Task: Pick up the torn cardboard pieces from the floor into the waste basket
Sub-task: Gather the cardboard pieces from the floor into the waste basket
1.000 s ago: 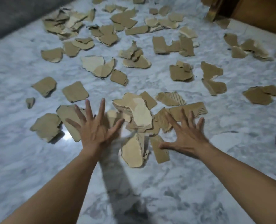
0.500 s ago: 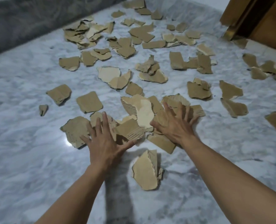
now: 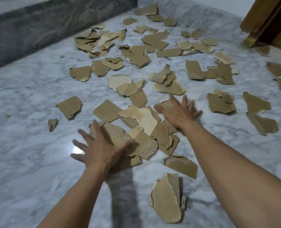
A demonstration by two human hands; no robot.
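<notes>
I am laying my left hand (image 3: 102, 152) flat, fingers fanned wide, on the near edge of a heap of torn brown cardboard pieces (image 3: 141, 127) on the white-grey marbled floor (image 3: 29, 145). My right hand (image 3: 177, 114), fingers also splayed and gripping nothing, is pressing at the heap's 2 o'clock side. More torn pieces are lying scattered toward 12 o'clock.

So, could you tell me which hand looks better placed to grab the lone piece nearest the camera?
Probably the right hand: its forearm runs just beside that piece, whereas the left hand lies across the pile.
</notes>
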